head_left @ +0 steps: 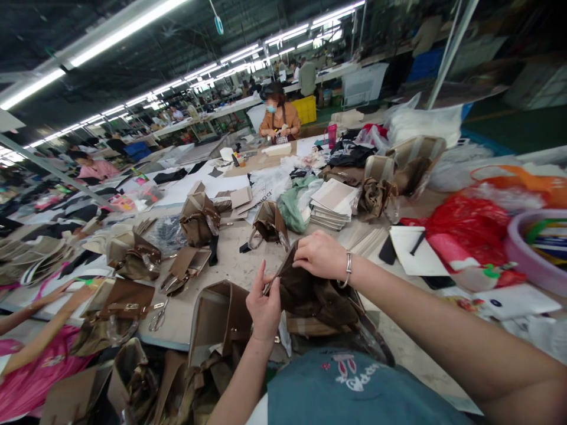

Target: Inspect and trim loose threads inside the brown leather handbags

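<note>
Fingers of my left hand (264,307) and right hand (319,255) clamp the brown bag (310,298); pulling its edge taut should help.

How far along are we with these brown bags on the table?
Seemingly done: several brown bags stand shaped on the table. In hand: one dark brown bag, the left hand pinching its edge, the right hand gripping its top. Probably left: the heap of bags at the near edge, lying slumped; whether they are finished, I cannot tell.
</note>
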`<state>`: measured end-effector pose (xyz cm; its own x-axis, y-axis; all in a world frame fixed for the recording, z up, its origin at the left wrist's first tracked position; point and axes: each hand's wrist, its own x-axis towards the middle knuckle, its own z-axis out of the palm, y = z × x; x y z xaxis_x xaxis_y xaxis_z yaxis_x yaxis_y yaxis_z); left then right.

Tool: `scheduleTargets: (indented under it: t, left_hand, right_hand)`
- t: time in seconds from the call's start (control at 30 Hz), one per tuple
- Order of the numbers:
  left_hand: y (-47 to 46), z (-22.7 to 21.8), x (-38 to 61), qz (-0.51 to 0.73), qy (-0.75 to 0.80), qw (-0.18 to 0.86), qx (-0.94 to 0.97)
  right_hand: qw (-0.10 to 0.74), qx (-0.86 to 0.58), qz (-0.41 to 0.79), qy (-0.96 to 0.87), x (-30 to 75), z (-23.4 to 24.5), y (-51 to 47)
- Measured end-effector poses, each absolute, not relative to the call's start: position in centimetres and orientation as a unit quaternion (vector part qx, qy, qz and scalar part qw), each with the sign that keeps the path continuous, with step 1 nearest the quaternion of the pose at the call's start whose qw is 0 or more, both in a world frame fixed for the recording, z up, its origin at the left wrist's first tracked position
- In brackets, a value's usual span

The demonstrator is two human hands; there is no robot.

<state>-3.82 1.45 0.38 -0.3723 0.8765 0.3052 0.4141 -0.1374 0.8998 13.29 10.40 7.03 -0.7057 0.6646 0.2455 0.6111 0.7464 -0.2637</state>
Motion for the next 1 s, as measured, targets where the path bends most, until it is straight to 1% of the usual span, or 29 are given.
scheduleTargets:
  t: [0.2, 0.43, 0.63, 1.0]
  left_hand:
    - [1.4, 0.1, -3.7, 0.549, 0.619, 0.207, 0.523]
    - [1.2, 0.1, -3.6, 0.539, 0.62, 0.184, 0.54]
    - [1.2, 0.4, -3.5, 0.529, 0.626, 0.19, 0.541]
    - [1.0, 1.8, -4.8, 0.416, 0.632, 0.218, 0.616]
  right_hand:
    - [0.179, -0.385, 0.016, -0.905, 12.9, 6.5, 10.3]
    - [0.211, -0.372, 0.006, -0.904, 12.8, 6.1, 10.5]
    - [0.199, -0.366, -0.015, -0.909, 12.9, 5.8, 10.6]
    - [0.193, -0.372, -0.012, -0.908, 12.2, 6.2, 10.7]
